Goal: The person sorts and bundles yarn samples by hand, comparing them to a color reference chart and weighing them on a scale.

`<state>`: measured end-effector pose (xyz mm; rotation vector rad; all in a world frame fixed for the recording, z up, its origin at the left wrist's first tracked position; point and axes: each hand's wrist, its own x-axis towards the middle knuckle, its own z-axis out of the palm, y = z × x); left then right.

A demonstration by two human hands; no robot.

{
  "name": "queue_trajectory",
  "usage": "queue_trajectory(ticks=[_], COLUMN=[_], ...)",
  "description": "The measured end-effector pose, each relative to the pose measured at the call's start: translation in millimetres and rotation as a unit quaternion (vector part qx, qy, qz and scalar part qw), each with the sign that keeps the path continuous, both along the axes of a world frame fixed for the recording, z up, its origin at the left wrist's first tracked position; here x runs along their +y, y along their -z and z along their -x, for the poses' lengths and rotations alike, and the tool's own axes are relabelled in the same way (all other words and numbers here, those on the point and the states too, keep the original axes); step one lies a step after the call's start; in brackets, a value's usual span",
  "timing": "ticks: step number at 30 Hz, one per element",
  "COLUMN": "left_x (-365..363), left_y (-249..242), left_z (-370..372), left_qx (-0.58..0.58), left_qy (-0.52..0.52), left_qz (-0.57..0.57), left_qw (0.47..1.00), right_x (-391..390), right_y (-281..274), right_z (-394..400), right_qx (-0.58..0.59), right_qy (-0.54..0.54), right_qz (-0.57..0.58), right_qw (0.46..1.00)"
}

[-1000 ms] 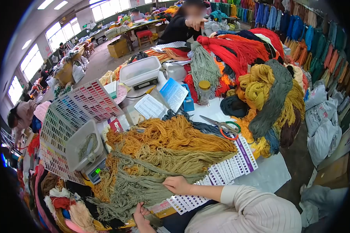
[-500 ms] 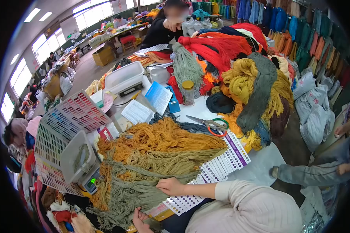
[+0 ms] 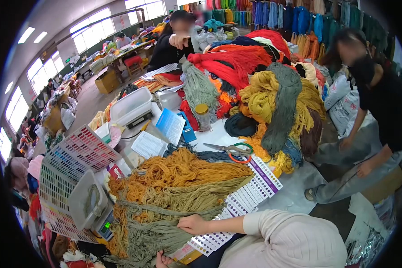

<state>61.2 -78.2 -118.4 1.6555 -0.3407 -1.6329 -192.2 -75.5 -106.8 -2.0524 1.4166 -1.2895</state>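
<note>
Grey-green yarn (image 3: 152, 225) lies spread over the near table, with orange-brown yarn (image 3: 183, 169) beyond it. My right hand (image 3: 194, 224) rests on the grey-green strands, its fingers curled round some of them. At the bottom edge, my left hand (image 3: 164, 259) is partly cut off by the frame, its fingers bent beside the yarn's near end; what they hold is too small to tell. Shade cards with dots (image 3: 243, 198) lie under my right forearm. Scissors with red and green handles (image 3: 232, 150) lie open above the cards.
A colour chart (image 3: 76, 165) and a plastic tub (image 3: 87, 201) on a scale (image 3: 106, 227) stand at left. Behind are a white tray (image 3: 131, 106), a jar (image 3: 203, 117) and heaped yarn (image 3: 272, 107). One person (image 3: 167, 49) is across the table, another (image 3: 375, 102) at right.
The view has shifted, so most things appear further left. The person at right now shows from head to legs. My hands remain at the near end of the grey-green yarn.
</note>
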Motion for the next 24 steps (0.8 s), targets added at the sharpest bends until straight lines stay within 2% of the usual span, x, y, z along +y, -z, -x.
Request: queue_trajectory(ticks=[6, 10, 16, 22, 24], left_x=[0, 20, 17, -3, -3], left_y=[9, -18, -6, 8, 4], left_z=[-5, 9, 2, -11, -10], left_qx=[0.010, -0.029, -0.001, 0.073, 0.111], left_qy=[0.004, -0.001, 0.011, 0.029, 0.039], left_qz=[0.011, 0.070, 0.076, -0.009, -0.002], left_qw=[1.000, 0.997, 0.997, 0.997, 0.993], right_x=[-1, -1, -1, 1, 1], right_y=[4, 2, -1, -2, -2], right_z=[-2, -1, -1, -1, -1], right_qx=[-0.004, -0.001, -0.020, -0.024, -0.025], right_qy=[0.002, 0.006, 0.015, 0.008, 0.007], right_qz=[0.006, 0.000, 0.013, -0.010, -0.008], right_qw=[1.000, 1.000, 1.000, 1.000, 1.000])
